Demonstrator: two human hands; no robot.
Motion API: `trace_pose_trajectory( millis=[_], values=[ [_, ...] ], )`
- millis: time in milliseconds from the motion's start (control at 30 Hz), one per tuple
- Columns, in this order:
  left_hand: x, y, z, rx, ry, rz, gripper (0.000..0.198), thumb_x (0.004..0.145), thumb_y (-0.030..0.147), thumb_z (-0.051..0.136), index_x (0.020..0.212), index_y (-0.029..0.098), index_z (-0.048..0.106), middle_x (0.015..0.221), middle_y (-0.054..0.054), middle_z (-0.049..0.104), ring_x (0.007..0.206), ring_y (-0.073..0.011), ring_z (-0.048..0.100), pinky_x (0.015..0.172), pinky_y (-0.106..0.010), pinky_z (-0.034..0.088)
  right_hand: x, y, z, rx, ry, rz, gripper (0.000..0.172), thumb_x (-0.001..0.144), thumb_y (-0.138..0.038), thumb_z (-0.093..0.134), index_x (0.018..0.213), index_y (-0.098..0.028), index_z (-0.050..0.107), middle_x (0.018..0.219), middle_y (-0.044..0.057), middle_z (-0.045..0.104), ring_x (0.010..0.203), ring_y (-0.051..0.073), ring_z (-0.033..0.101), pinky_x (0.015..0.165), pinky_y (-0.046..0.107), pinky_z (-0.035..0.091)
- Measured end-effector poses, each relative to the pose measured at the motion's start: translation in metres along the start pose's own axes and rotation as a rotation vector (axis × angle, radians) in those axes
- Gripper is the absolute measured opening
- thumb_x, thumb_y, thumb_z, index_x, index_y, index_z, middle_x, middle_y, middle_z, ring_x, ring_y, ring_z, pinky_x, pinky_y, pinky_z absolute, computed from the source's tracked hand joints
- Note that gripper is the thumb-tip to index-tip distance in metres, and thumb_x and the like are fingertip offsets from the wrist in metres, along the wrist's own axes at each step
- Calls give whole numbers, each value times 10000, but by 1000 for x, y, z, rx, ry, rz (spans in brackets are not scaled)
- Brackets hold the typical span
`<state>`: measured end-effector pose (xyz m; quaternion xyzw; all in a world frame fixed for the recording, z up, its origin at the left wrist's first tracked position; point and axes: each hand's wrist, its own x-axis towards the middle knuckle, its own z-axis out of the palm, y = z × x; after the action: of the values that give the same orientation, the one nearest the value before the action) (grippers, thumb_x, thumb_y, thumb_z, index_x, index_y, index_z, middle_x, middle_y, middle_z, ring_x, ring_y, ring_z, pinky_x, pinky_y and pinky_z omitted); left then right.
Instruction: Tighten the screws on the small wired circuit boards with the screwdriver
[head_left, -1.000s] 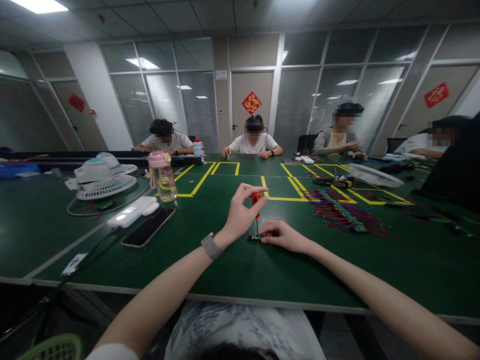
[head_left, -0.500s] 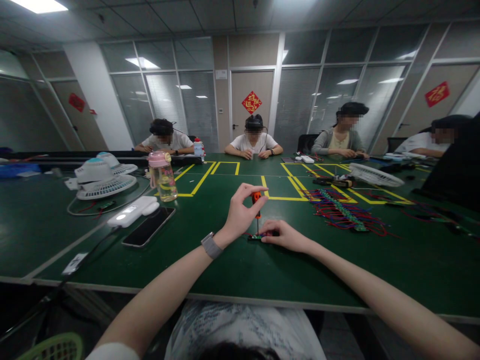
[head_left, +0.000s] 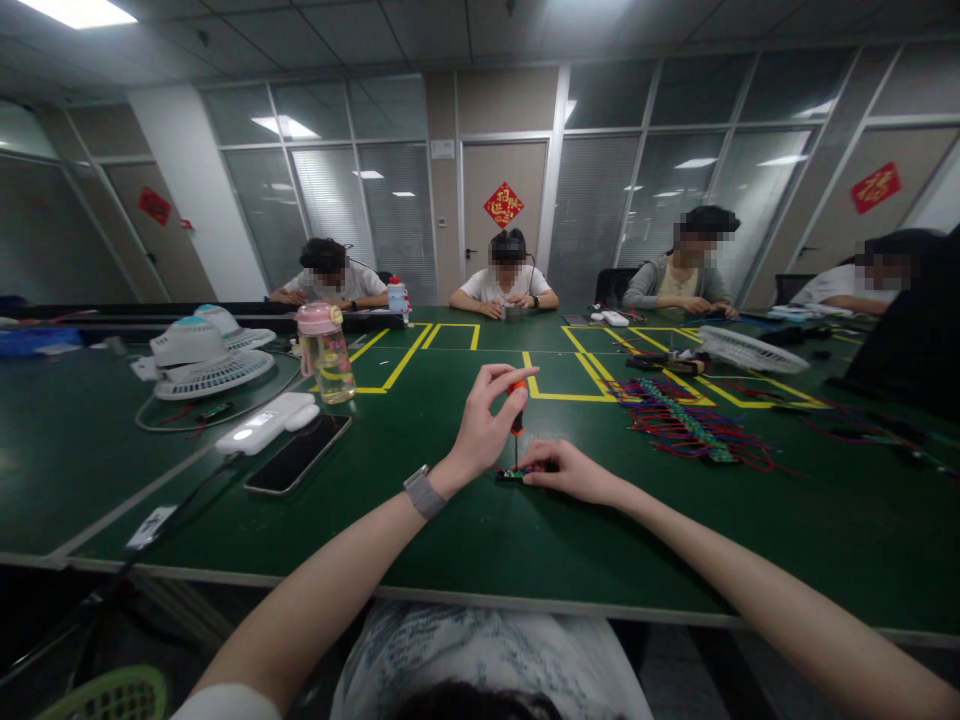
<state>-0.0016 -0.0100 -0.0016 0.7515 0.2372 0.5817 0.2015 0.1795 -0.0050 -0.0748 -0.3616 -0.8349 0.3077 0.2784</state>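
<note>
My left hand grips the orange and black handle of a screwdriver, its index finger stretched out over the top. The screwdriver stands nearly upright, with its tip down at a small green circuit board on the table. From the right, my right hand lies low on the table with its fingers closed on the board's right end. Part of the board and some thin wires are hidden under those fingers.
To the right lies a row of circuit boards with red and blue wires. A phone, a white power strip, a pink-lidded bottle and white fans stand left on the green table. Several people sit opposite.
The fingers of my left hand have shifted around the screwdriver handle, the thumb now covering more of it. My right hand and the circuit board stay in place.
</note>
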Motion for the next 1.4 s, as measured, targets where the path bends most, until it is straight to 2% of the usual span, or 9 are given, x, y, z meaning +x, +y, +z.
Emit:
trace_pose_trajectory(
  millis=[133,267,367,667,800,933,1133,1233,1400],
  values=[
    [0,-5,3,-126,-32,-5,333,932,219,399,1214,217,575,1215,-66,584,1124,-167,537,975,-311,399,0,-2,-1,-4,-5,7,268,809,-353,632,986,-173,721,871,61,622,784,169,566,752,308,463],
    [-1,-4,2,-56,34,-8,247,890,237,505,1098,195,630,1019,-58,640,952,-155,588,865,-288,446,0,-3,-1,-15,-9,10,267,812,-357,629,992,-181,719,863,54,619,771,164,562,738,300,463],
    [-1,-1,0,33,50,10,180,835,266,596,985,199,670,918,-37,598,874,-146,567,819,-274,448,-1,-4,-1,-4,-4,5,262,810,-349,632,986,-177,720,876,59,621,779,167,565,752,307,464],
    [-1,-4,3,-106,-37,-32,362,938,212,363,1255,216,538,1251,-73,567,1160,-174,517,1012,-340,383,0,-1,0,-9,-2,-8,268,810,-353,634,990,-174,720,858,56,616,765,163,558,739,303,459],
    [-1,-2,4,-106,-11,-74,293,900,237,477,1168,175,578,1073,-80,652,997,-170,594,890,-307,453,0,2,0,-14,1,-7,270,808,-356,636,989,-174,719,849,51,609,742,155,552,712,292,457],
    [-1,2,2,25,37,-14,169,820,255,613,962,175,658,924,-45,601,851,-143,567,802,-269,455,0,1,0,-10,5,-13,268,804,-353,640,985,-172,720,841,48,608,744,155,553,711,289,453],
    [0,-1,3,-58,-17,-10,308,935,242,404,1161,227,613,1154,-59,575,1099,-152,531,968,-285,397,0,0,0,-10,5,-12,267,806,-368,637,970,-175,723,841,50,607,731,153,554,700,287,456],
    [-1,-3,4,-140,-26,-39,326,937,243,399,1209,221,576,1246,-62,575,1163,-162,518,1010,-308,381,0,1,0,-14,6,-12,270,805,-367,638,978,-176,721,851,54,613,742,156,556,713,293,459],
    [-2,-2,3,-70,24,-35,246,881,273,527,1089,202,637,1005,-59,647,941,-161,597,855,-297,460,0,-1,0,-25,6,-7,273,806,-375,637,984,-186,722,846,49,615,756,159,556,728,295,457]
  ],
)
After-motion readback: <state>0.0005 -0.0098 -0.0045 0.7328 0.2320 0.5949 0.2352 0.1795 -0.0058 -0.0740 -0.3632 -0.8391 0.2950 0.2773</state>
